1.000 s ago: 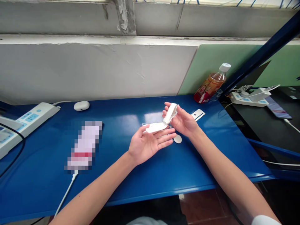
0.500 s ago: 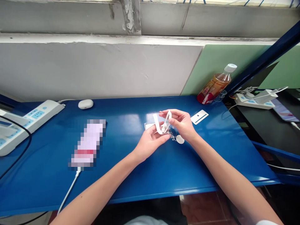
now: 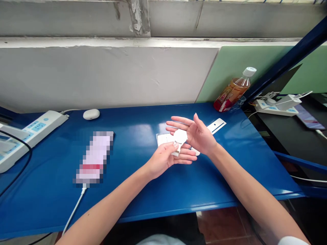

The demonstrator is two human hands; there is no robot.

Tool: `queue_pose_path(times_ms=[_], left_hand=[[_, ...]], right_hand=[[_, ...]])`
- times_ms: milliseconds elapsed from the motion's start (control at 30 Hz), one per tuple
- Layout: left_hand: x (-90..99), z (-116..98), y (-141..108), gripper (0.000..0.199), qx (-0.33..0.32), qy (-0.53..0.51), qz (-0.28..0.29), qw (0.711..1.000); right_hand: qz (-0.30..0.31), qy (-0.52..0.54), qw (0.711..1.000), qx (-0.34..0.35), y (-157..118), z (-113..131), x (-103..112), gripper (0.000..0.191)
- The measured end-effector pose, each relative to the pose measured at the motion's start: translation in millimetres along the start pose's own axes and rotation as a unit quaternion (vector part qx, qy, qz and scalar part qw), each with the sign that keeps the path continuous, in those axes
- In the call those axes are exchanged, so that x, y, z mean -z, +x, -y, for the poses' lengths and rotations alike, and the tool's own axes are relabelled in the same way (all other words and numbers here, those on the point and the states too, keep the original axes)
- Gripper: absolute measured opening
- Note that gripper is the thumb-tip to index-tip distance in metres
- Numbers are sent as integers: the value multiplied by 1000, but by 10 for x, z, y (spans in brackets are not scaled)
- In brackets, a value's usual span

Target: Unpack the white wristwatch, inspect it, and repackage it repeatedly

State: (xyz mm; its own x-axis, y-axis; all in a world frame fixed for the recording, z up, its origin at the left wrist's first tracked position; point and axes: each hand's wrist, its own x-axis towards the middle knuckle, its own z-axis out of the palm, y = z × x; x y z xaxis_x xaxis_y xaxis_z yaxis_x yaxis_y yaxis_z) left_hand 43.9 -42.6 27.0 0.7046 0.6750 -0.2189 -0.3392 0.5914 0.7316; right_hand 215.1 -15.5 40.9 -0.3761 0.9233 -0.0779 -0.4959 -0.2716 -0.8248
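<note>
My left hand (image 3: 163, 157) lies palm up, its thumb pressing a small white folding piece with a round head (image 3: 180, 136) onto the fingers. The kind of thing it is does not show clearly. Just right of it my right hand (image 3: 200, 136) is open, palm up and fingers stretched, the fingertips reaching behind the round head. Beneath the hands lies a white card-like thing in a clear sleeve (image 3: 162, 139), partly covered. A white round tag (image 3: 195, 151) peeks out below my right hand, mostly hidden.
A white card with a dark stripe (image 3: 217, 126) lies to the right. At the back stand a drink bottle (image 3: 233, 90) and a white earbud case (image 3: 91, 114). On the left are a phone on a charging cable (image 3: 93, 158) and a power strip (image 3: 38, 131).
The white piece, looped between both hands before, is now folded compact in my left hand. My right hand has let go and opened. The view has shifted slightly.
</note>
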Motion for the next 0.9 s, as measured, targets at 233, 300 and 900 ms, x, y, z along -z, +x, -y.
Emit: queue_pose_path(times_ms=[233,300,900], left_hand=[[-19,-37,-4,26,40,-5,-44,998],[-25,-57,-11,25,50,-11,-53,997],[254,-139,-103,38,-341,625,-142,687]], right_hand=[[40,37,998,27,-80,74,-97,61],[36,27,999,25,-85,72,-93,61],[-38,-290,943,158,-111,110,115,44]])
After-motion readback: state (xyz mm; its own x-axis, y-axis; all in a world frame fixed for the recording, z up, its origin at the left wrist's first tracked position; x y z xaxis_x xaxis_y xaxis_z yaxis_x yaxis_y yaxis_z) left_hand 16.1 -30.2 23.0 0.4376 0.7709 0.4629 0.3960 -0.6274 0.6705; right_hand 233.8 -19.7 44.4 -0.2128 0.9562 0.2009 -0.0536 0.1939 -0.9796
